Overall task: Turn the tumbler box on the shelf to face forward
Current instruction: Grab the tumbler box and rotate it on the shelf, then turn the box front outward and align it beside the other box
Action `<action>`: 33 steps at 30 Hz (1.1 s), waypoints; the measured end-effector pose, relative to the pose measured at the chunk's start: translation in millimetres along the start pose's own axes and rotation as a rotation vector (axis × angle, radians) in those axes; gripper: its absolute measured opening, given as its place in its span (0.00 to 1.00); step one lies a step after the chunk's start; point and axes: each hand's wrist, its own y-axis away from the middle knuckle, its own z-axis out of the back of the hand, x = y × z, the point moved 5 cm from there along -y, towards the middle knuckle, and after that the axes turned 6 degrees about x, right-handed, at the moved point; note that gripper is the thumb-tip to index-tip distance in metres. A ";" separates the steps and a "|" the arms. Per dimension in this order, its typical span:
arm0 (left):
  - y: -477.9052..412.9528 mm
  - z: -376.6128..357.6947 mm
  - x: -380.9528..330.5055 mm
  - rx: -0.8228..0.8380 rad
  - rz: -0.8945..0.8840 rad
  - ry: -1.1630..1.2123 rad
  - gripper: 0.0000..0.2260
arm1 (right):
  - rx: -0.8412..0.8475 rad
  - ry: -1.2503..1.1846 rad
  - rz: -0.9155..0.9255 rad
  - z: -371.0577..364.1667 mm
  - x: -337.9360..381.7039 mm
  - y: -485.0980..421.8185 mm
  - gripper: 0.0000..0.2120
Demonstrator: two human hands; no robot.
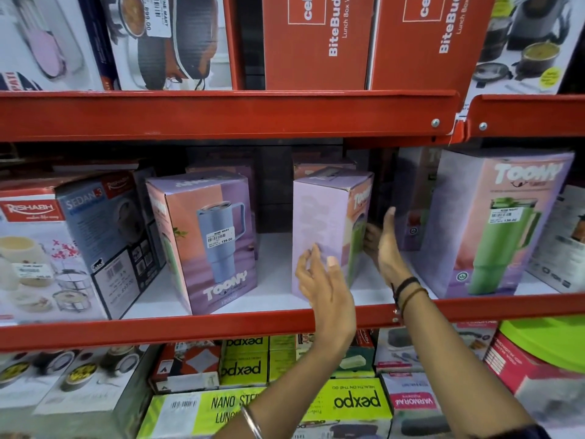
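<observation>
Because the tumbler box [323, 229] in the middle of the shelf [221, 327] shows its plain side, the turn is not finished. The left hand [323, 280] and right hand [387, 248] press flat on its two sides, grip not closed.

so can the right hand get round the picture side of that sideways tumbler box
Probably yes. The right hand is already at the picture side of the sideways tumbler box, in the open gap before the green tumbler box; nothing visible blocks it.
</observation>
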 end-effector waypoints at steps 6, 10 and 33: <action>-31.8 24.2 4.4 -0.027 0.058 0.065 0.27 | -0.009 -0.029 0.042 6.9 4.7 20.6 0.50; -54.6 39.2 2.5 0.050 0.099 0.020 0.34 | -0.036 -0.091 0.078 12.4 -1.1 34.6 0.39; -14.6 137.4 -27.3 -0.247 -0.530 -0.108 0.17 | -0.228 0.094 0.652 -81.3 10.0 121.8 0.20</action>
